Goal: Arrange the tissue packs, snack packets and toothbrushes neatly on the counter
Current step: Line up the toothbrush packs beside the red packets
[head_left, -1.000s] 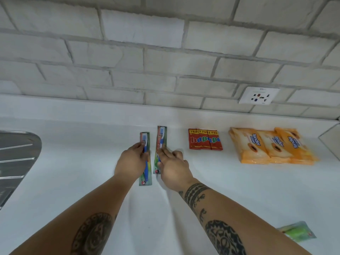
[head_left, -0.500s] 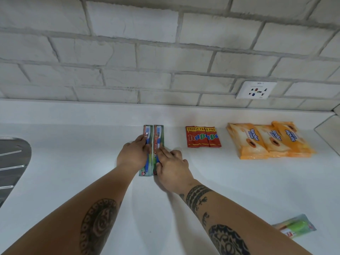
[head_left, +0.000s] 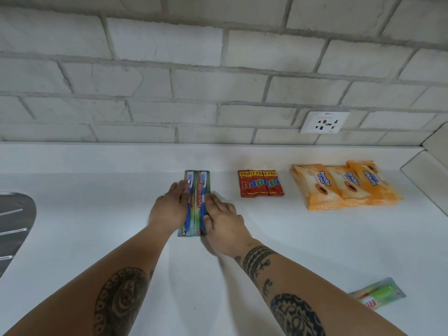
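Toothbrush packs (head_left: pixel 197 197), two: lay side by side, touching, centre-far on counter (head_left: pixel 97 238), left of snack packets (head_left: pixel 260 183). Left hand (head_left: pixel 169 209), right hand (head_left: pixel 223 221) had fingers straight, pressing outer edges inward. Advised — even pressure, near ends flush.

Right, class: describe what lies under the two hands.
The left hand presses the left green toothbrush pack, the right hand the right green toothbrush pack, on the white counter. Edges beneath the fingers are hidden.
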### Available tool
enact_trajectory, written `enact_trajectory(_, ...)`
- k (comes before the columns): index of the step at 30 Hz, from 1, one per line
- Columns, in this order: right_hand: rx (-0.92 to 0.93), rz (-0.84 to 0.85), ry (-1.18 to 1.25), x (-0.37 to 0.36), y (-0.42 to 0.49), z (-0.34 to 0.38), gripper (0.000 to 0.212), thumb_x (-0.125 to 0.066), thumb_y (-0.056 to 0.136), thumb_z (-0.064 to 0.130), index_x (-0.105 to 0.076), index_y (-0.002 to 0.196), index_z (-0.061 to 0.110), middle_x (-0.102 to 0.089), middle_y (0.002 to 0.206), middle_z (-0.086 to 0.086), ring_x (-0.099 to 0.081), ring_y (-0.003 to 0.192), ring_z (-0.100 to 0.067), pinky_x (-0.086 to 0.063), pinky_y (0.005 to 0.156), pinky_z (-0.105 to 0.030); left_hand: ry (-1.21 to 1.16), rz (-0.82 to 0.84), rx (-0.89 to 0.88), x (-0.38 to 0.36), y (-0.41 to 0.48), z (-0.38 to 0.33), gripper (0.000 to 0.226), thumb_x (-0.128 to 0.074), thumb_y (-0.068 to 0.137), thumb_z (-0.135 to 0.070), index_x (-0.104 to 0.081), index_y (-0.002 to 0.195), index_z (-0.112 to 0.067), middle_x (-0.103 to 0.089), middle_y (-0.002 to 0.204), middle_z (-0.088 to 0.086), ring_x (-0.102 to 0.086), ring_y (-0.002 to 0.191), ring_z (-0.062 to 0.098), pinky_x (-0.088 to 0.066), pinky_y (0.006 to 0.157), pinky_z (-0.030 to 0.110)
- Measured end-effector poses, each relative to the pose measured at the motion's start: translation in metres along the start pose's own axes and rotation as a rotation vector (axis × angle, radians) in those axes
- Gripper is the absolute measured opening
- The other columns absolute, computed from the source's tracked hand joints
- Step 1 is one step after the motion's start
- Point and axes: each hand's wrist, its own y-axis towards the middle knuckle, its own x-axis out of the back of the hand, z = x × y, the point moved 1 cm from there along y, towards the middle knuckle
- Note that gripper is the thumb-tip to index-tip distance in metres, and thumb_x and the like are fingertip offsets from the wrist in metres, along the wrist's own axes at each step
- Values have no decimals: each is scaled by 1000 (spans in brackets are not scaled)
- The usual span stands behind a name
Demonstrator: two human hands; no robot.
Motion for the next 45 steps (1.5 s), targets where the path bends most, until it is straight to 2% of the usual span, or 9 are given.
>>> enact_trajectory(7,-33,28,83,34,-32,-30,58,-38,108,31,-22,162,17,-12,171,3,-17,156,-14,-19,125,-30,67,-37,192,7,-25,-25,46,-30,108,-43,-40,147,-21,-27,162,8,-44,132,43,-40,101,54)
enact_trajectory(11,-112,-14,50,59,-68,-64,50,-45,105,30,-42,153,20,-27,167,3,-33,149,-18,-30,122,-42,130,-77,84,-2,-54,-61,53,-37,106,-42,-33,158,-31,-25,166,3,-41,129,40,-40,100,53)
enact_trajectory(17,-177,-73,-63,89,-141,-116,36,-44,104,25,-61,135,25,-53,146,6,-50,131,-20,-40,108,-41,29,-80,-139,-40,-109,-128,36,-56,101,-26,-67,134,-23,-44,160,0,-36,146,31,-33,119,45)
enact_trajectory(23,-258,-31,-168,110,-218,-178,39,-42,101,19,-63,131,29,-58,141,5,-50,129,-22,-39,105,-43,-137,268,-232,-90,-184,-199,26,-66,88,-43,-76,110,-34,-69,123,-10,-65,111,17,-50,103,37)
enact_trajectory(26,-252,11,-179,107,-255,-205,27,-52,98,34,-66,121,31,-61,130,7,-53,123,-22,-39,94,-39,53,395,-276,-119,-215,-215,41,-69,76,-60,-76,109,-36,-68,111,-15,-63,105,13,-51,95,36)
enact_trajectory(30,-209,-67,-248,90,-285,-222,27,-58,96,43,-67,121,38,-60,122,14,-54,114,-15,-29,84,-35,273,241,-389,-142,-242,-215,33,-65,86,-58,-73,113,-40,-59,114,-15,-52,110,17,-46,88,35)
enact_trajectory(36,-180,-130,-232,85,-296,-206,14,-49,99,27,-62,102,26,-65,100,5,-56,96,-20,-23,81,-35,3,190,-303,-139,-256,-211,24,-69,91,-29,-74,113,-36,-62,114,-14,-59,110,14,-49,93,32)
enact_trajectory(42,-173,-223,276,117,-302,-174,17,-64,96,30,-50,89,30,-64,84,8,-57,71,-12,-44,66,-31,-337,-54,-252,-98,-259,-233,40,-66,96,-7,-67,131,-27,-39,144,-15,-63,94,2,-41,90,18)
enact_trajectory(45,-195,-354,541,131,-298,-153,22,-68,95,31,-51,109,33,-64,90,8,-62,70,-9,-44,57,-22,-462,-198,-104,-76,-267,-258,61,-65,97,-17,-43,153,-29,-51,137,-9,-66,89,8,-44,81,25)
